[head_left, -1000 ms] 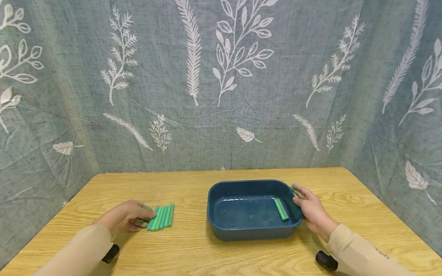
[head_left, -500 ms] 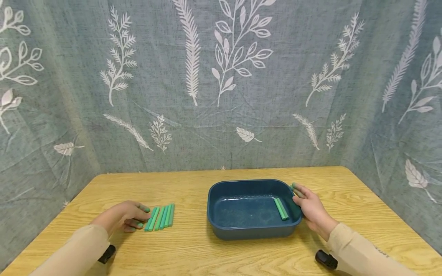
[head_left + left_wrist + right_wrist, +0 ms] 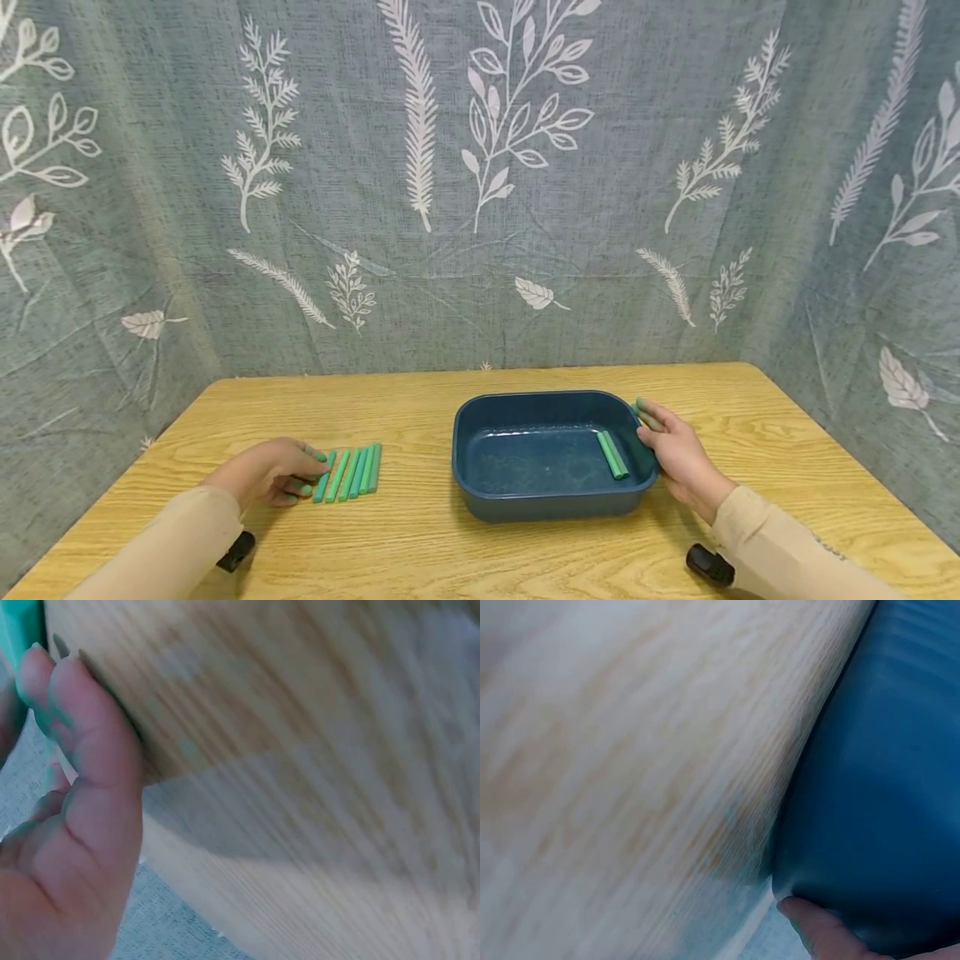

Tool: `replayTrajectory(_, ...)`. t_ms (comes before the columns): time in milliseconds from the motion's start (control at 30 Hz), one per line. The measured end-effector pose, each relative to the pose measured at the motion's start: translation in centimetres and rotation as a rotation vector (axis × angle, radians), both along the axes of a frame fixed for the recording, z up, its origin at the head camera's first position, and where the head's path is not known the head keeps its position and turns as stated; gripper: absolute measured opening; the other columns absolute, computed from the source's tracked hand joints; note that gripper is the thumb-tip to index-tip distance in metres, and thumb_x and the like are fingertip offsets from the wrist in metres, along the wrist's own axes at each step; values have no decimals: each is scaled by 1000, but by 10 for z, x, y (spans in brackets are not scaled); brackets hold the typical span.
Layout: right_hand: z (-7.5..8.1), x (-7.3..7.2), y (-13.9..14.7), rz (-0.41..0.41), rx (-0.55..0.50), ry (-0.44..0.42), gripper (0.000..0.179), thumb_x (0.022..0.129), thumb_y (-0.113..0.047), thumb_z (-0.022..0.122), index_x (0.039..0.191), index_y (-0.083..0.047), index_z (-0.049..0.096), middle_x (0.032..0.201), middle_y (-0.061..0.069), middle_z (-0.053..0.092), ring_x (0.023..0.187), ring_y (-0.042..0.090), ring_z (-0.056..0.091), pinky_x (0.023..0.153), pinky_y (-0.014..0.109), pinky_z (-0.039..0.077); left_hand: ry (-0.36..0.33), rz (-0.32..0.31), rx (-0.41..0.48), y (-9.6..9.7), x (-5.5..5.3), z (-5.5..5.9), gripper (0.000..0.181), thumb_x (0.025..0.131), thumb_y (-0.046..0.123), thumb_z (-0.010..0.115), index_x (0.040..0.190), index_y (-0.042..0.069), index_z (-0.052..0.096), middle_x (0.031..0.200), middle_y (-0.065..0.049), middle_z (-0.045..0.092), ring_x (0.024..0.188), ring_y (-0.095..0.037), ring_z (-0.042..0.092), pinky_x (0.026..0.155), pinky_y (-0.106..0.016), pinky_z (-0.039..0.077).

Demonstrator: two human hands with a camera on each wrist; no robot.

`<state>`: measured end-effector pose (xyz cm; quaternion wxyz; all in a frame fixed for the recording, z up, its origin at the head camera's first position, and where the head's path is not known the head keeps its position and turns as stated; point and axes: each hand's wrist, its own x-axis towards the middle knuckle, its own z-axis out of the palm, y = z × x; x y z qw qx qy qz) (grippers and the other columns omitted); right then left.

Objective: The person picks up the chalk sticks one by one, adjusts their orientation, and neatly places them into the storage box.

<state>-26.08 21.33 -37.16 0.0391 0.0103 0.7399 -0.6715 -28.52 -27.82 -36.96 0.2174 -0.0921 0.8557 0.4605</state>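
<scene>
On the left of the table lies a row of several green and teal sticks [image 3: 349, 473], slightly fanned. My left hand [image 3: 277, 471] reaches in from the left, its fingertips touching the leftmost teal stick [image 3: 324, 483], with the thumb a little apart. In the left wrist view, part of a green stick [image 3: 21, 626] shows by the fingertips at the upper left corner. Two green sticks lie side by side [image 3: 612, 454] inside the dark blue bin [image 3: 551, 508], near its right wall. My right hand [image 3: 682, 454] rests against that right end, fingers along the outside. The right wrist view shows a fingertip touching the bin's corner.
A wooden table [image 3: 420, 554] bears everything. Behind and on both sides hangs a grey-green leaf-patterned curtain [image 3: 442, 317]. Bare wood lies between the row of sticks and the bin. Black wrist devices [image 3: 708, 567] hang below both sleeves.
My left hand has drawn back slightly left, and the leftmost sticks have slid left with wider gaps between them. The right hand and bin have stayed put.
</scene>
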Motion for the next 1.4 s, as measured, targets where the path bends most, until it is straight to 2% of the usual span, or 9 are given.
replayTrajectory(233,2,1,1,1,-6,4,56,104,2,30,154,3,5,158,27,6,143,44,11,113,54,25,-5,38,-21,6,-1,2,14,96,15,63,87,8,55,72,-2,55,60,-11,53,60,-25,46)
replayTrajectory(433,3,1,1,9,-3,7,56,104,2,30,154,4,4,158,27,5,143,45,11,113,55,25,33,34,-58,7,-4,3,14,96,13,63,85,6,56,77,-6,54,66,-15,52,64,-29,48)
replayTrajectory(533,3,0,2,6,-3,8,56,104,2,30,154,4,4,158,27,5,143,45,12,112,55,25,40,24,-80,7,-5,4,15,95,14,64,87,5,54,84,-8,52,72,-19,50,65,-31,49)
replayTrajectory(667,4,-2,2,-1,1,5,56,104,2,30,154,3,4,158,27,5,143,45,12,112,55,25,54,16,-82,9,-5,5,18,94,11,66,99,-2,54,84,-9,51,72,-19,49,65,-30,49)
replayTrajectory(933,4,-1,3,-5,2,2,55,104,2,30,154,4,5,157,27,6,143,44,12,112,55,25,110,-31,-94,7,-6,3,16,94,3,55,103,-10,55,81,-13,53,75,-23,54,70,-35,55)
replayTrajectory(1033,4,-1,2,-4,-1,4,56,104,2,30,154,4,5,157,28,6,143,45,12,113,55,25,99,-45,-37,3,-6,2,13,95,4,51,95,-7,58,75,-9,53,67,-19,52,64,-30,51)
replayTrajectory(1167,4,-1,1,-5,-2,1,56,104,3,30,153,4,6,157,28,7,143,45,12,113,55,25,66,-34,115,-3,-5,1,22,96,5,49,107,-14,52,69,-4,51,59,-13,48,59,-23,42)
replayTrajectory(1267,4,-1,0,-7,-2,2,55,104,3,31,153,5,6,157,29,7,143,45,12,113,55,24,37,-14,214,-8,-4,1,40,96,6,49,125,-19,39,76,-4,53,63,-13,52,60,-21,43)
replayTrajectory(1400,3,-1,-1,2,-5,5,55,103,3,31,153,6,7,156,30,7,142,45,11,113,55,22,-7,-21,304,-10,-2,-1,40,98,9,48,127,-16,38,84,-5,55,71,-15,54,64,-22,46)
